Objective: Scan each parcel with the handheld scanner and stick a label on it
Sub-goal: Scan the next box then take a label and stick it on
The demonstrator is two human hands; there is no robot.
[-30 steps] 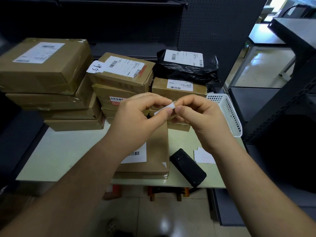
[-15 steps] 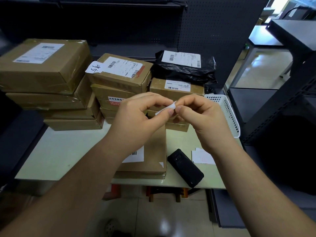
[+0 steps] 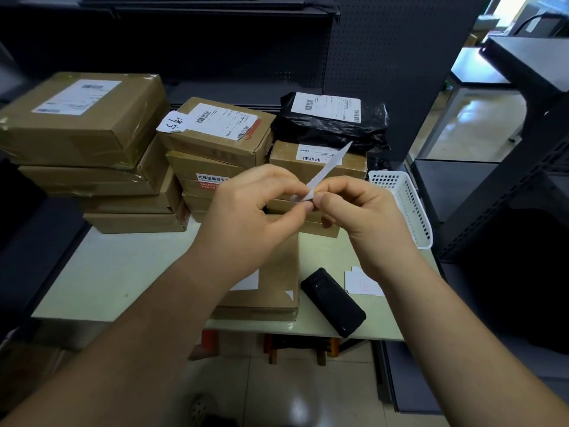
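Note:
Both hands meet above the table, pinching a small white label (image 3: 328,166) that sticks up and to the right. My left hand (image 3: 246,217) grips its lower end with thumb and forefinger; my right hand (image 3: 363,217) pinches it from the other side. Under my hands lies a flat brown parcel (image 3: 277,285) with a white barcode label partly hidden by my left wrist. The black handheld scanner (image 3: 333,302) lies on the table just right of that parcel, untouched.
Stacks of brown parcels (image 3: 83,149) (image 3: 215,143) and a black bagged parcel (image 3: 331,124) fill the back of the pale table (image 3: 123,272). A white plastic basket (image 3: 406,204) stands at the right edge. Loose white labels (image 3: 360,282) lie beside the scanner. Dark shelving surrounds the table.
The label was folded small between my fingertips; now a long strip of it stands up and to the right, pulled out between my hands.

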